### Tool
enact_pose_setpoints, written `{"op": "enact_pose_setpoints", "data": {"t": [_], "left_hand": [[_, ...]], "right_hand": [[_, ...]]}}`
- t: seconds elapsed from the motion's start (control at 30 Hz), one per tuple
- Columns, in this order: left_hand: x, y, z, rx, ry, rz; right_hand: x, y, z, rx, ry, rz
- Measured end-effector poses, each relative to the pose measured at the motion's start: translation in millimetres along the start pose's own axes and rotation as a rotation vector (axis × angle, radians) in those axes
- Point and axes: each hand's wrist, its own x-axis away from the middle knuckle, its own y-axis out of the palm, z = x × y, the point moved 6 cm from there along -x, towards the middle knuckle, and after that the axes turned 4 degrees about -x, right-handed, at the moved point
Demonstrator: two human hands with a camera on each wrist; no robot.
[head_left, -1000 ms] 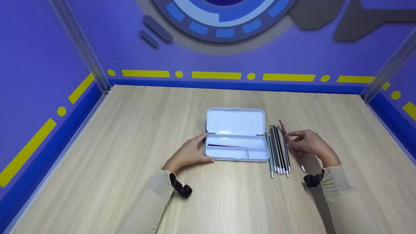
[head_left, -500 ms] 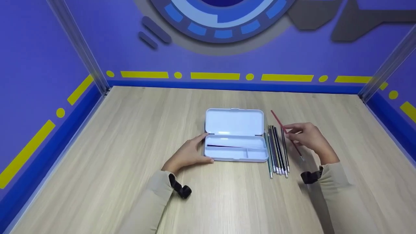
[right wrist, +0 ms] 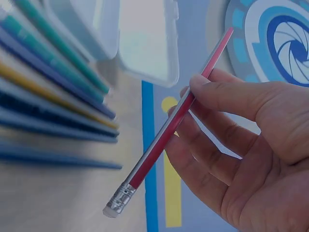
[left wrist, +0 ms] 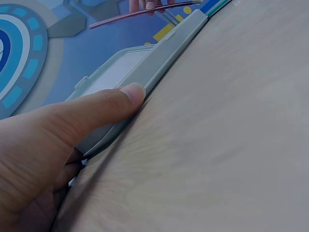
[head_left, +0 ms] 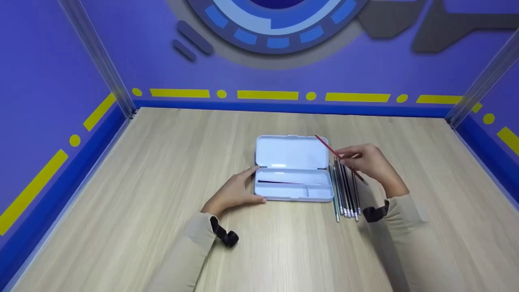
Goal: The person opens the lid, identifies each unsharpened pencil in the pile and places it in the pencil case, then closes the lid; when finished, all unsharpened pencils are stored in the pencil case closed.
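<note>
A white pencil case (head_left: 292,192) lies with its lid (head_left: 290,152) folded back; one dark pencil (head_left: 273,182) rests in its long rear compartment. My left hand (head_left: 235,190) grips the case's left end, its thumb (left wrist: 113,104) along the front wall in the left wrist view. In my right hand (head_left: 365,160) a red pencil (right wrist: 164,130) with a white eraser is pinched between thumb and fingers. It is held tilted in the air, its far tip overlapping the lid's right corner in the head view. Beneath it, several pencils (head_left: 346,194) lie side by side right of the case.
The pale wooden table (head_left: 182,142) is bounded by a blue back wall (head_left: 275,77) and blue side panels. Black camera mounts (head_left: 229,238) sit on both wrists. The loose pencils' eraser ends point toward the front of the table.
My right hand has lifted the red pencil from beside the row of pencils and carried it left, up to the lid's right corner. The left hand stays on the case.
</note>
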Motion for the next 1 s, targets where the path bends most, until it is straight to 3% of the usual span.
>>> {"op": "enact_pose_setpoints", "data": {"t": [0.23,0.43,0.73,1.0], "left_hand": [[0.4,0.9,-0.5,0.004,-0.028,-0.010],[-1.2,1.0,-0.2,-0.003,-0.017,-0.007],[-1.1,-0.4,0.7,0.001,-0.022,-0.012],[0.8,-0.3,0.4,0.012,-0.016,-0.008]], "right_hand": [[-11.4,14.1,-19.6,0.055,-0.054,-0.029],[-19.2,28.5,-35.1,0.063,-0.091,-0.072],[-26.6,50.9,-52.4,0.068,-0.076,-0.149],[-31.8,71.9,-67.2,0.124,-0.126,-0.207]]}}
